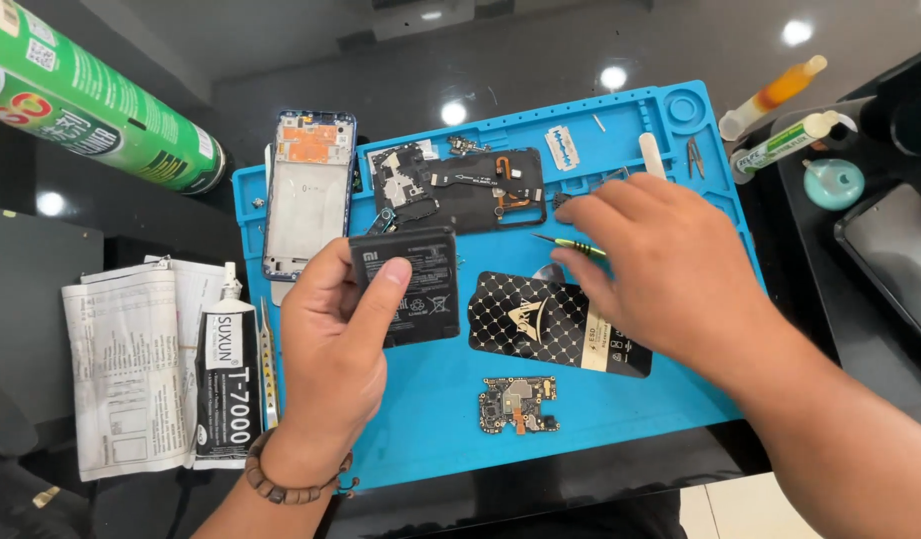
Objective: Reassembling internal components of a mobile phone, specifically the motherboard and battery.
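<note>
Black glossy bench is being covered by a blue repair mat (620, 429), crowded with phone parts. 1 black battery (405, 284) is being gripped by the left hand (330, 349), thumb across its face, just above the mat's left half. 1 thin green-handled tool (570, 245) is being pinched in the closed right hand (660, 269), over the black patterned back cover (540, 319). The battery could be pierced or dropped onto the small circuit board (520, 402) if the grip is loosened. The tool's tip is being hidden; tiny screws are being lost to blur.
</note>
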